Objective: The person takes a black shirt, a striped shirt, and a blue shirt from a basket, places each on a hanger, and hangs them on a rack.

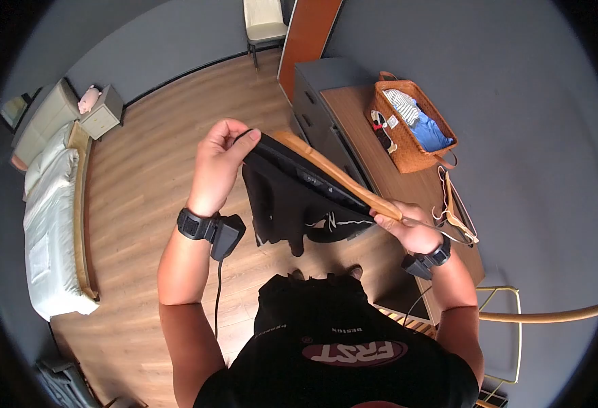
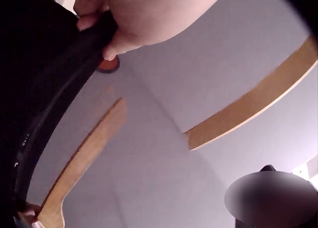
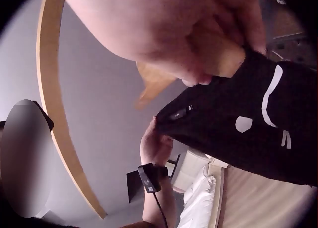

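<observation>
Between the two hands stretches a black garment (image 1: 271,197) with white print, hanging in front of the body. A small label (image 3: 181,112) shows inside its upper edge. The left hand (image 1: 218,163) pinches one end of that edge between thumb and fingers. At the other end, the right hand (image 1: 413,231) grips a wooden hanger (image 1: 336,170) together with the garment. The hanger lies along the garment's opening, its free end pointing toward the left hand. In the left wrist view, the hanger (image 2: 87,158) stands apart from the left hand's fingers.
On the wooden-topped dresser (image 1: 353,112) stands a woven basket (image 1: 407,160) with folded clothes. More hangers (image 1: 452,204) lie at the dresser's near end. A bed (image 1: 50,224) and nightstand (image 1: 101,119) are on the left, a chair (image 1: 265,30) at the back, and a gold-coloured rack (image 1: 518,333) at lower right.
</observation>
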{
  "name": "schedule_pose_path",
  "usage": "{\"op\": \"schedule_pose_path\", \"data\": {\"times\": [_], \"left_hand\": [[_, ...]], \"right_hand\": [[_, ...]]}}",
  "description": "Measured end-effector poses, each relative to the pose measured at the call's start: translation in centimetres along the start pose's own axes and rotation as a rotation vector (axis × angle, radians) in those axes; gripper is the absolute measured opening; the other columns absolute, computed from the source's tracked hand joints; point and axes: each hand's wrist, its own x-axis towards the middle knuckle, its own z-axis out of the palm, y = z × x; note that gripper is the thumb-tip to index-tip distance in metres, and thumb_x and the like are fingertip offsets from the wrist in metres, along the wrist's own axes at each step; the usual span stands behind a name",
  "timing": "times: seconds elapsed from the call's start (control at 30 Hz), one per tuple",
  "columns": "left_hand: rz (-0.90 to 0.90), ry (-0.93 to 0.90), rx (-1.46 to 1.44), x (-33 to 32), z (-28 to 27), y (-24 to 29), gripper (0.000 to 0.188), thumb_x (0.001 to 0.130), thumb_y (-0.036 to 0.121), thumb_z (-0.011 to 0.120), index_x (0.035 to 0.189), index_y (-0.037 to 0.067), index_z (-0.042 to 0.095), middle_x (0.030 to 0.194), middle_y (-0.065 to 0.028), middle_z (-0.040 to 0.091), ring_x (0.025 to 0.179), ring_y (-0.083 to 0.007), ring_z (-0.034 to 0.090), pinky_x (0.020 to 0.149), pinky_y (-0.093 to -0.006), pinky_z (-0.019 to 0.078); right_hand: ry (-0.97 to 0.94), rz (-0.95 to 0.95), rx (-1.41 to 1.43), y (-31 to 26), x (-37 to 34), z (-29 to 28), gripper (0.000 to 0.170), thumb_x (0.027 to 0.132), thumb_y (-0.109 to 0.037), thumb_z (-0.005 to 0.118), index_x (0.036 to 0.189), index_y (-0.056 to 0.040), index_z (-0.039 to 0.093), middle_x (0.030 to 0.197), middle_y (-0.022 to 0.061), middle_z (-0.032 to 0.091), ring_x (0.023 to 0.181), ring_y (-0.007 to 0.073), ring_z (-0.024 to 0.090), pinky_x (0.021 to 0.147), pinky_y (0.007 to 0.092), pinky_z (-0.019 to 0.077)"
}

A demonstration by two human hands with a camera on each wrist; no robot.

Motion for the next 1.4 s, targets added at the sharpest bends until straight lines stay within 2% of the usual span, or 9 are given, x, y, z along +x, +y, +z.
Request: {"op": "schedule_pose_path", "data": {"times": [0.17,0.37,0.47,0.57,0.67,0.77,0.9,1.07,1.4], "left_hand": [[-0.013,-0.043,-0.008,0.3,1.2,-0.4,0.01,0.094,0.011,0.072,0.095,0.007,0.063,0.085,0.006,0.062,0.078,-0.0027,0.055,0.069,-0.0204,0.0435],[0.263,-0.203,0.345,-0.7,5.6,-2.0,0.015,0.092,0.015,0.073,0.093,0.004,0.063,0.085,-0.0031,0.061,0.077,-0.014,0.059,0.07,-0.0264,0.0465],[0.36,-0.63,0.369,-2.4,8.9,0.4,0.018,0.091,0.018,0.073,0.1,0.005,0.065,0.095,-0.0098,0.06,0.087,-0.0246,0.063,0.078,-0.0353,0.0503],[0.494,-0.756,0.411,-2.3,10.3,-0.9,0.049,0.086,0.031,0.078,0.125,0.005,0.061,0.124,-0.0151,0.057,0.11,-0.0339,0.06,0.093,-0.0425,0.0484],[0.525,-0.766,0.607,-1.5,9.9,-2.9,0.073,0.081,0.041,0.081,0.135,0.001,0.053,0.135,-0.0175,0.055,0.12,-0.0368,0.055,0.099,-0.0445,0.0462],[0.485,-1.042,0.74,-2.3,10.9,-5.0,0.052,0.081,0.032,0.081,0.119,0.002,0.063,0.11,-0.0197,0.067,0.103,-0.0388,0.064,0.091,-0.0449,0.05],[0.486,-0.955,0.595,-3.0,13.7,-6.1,0.034,0.087,0.026,0.077,0.106,0.0,0.065,0.097,-0.0174,0.068,0.089,-0.0371,0.066,0.078,-0.0426,0.0523],[0.565,-1.019,0.526,-3.8,17.9,-4.3,0.028,0.091,0.021,0.073,0.104,-0.001,0.063,0.094,-0.0175,0.066,0.086,-0.038,0.065,0.075,-0.0424,0.0515],[0.733,-1.059,0.333,-8.9,28.0,-2.0,0.023,0.088,0.02,0.074,0.098,0.001,0.066,0.089,-0.0137,0.067,0.08,-0.0357,0.066,0.07,-0.0418,0.051]], "right_hand": [[-0.043,-0.031,-0.024,0.4,-1.2,-0.2,0.021,0.098,-0.019,0.067,0.113,-0.0048,0.069,0.091,0.0082,0.071,0.083,0.0171,0.066,0.076,0.0319,0.0527],[-0.208,0.035,-0.329,0.3,-1.7,-1.2,0.022,0.098,-0.02,0.064,0.112,-0.004,0.069,0.084,0.0148,0.067,0.079,0.027,0.068,0.074,0.037,0.053],[-0.272,-0.034,-0.647,3.3,-1.5,-0.1,0.023,0.096,-0.021,0.066,0.111,-0.0039,0.069,0.093,0.017,0.069,0.088,0.0301,0.069,0.078,0.0396,0.0534],[-0.047,-0.08,-0.145,1.4,-2.8,-0.1,0.023,0.096,-0.02,0.067,0.11,-0.0031,0.069,0.102,0.0164,0.069,0.095,0.0299,0.068,0.082,0.0384,0.0528],[0.026,-0.083,-0.06,2.2,-4.8,-0.8,0.025,0.096,-0.021,0.068,0.112,-0.0018,0.069,0.107,0.0123,0.069,0.097,0.0263,0.067,0.084,0.035,0.0523],[0.104,0.091,0.058,1.9,-6.6,-1.3,0.028,0.095,-0.025,0.071,0.108,0.0,0.069,0.102,0.0108,0.068,0.086,0.0207,0.066,0.077,0.0323,0.0515],[0.219,0.031,0.069,2.3,-8.2,-2.2,0.032,0.093,-0.028,0.074,0.106,0.0014,0.069,0.095,0.01,0.07,0.079,0.0191,0.065,0.074,0.0317,0.0514],[0.199,0.285,0.368,1.3,-11.8,-4.7,0.03,0.097,-0.027,0.071,0.109,0.0004,0.071,0.088,0.0045,0.072,0.083,0.0146,0.067,0.078,0.0292,0.053],[0.748,0.207,-0.159,1.9,-28.7,-6.4,0.049,0.092,-0.033,0.074,0.127,-0.001,0.062,0.117,0.0153,0.069,0.111,0.0258,0.066,0.097,0.0386,0.0509]]}}
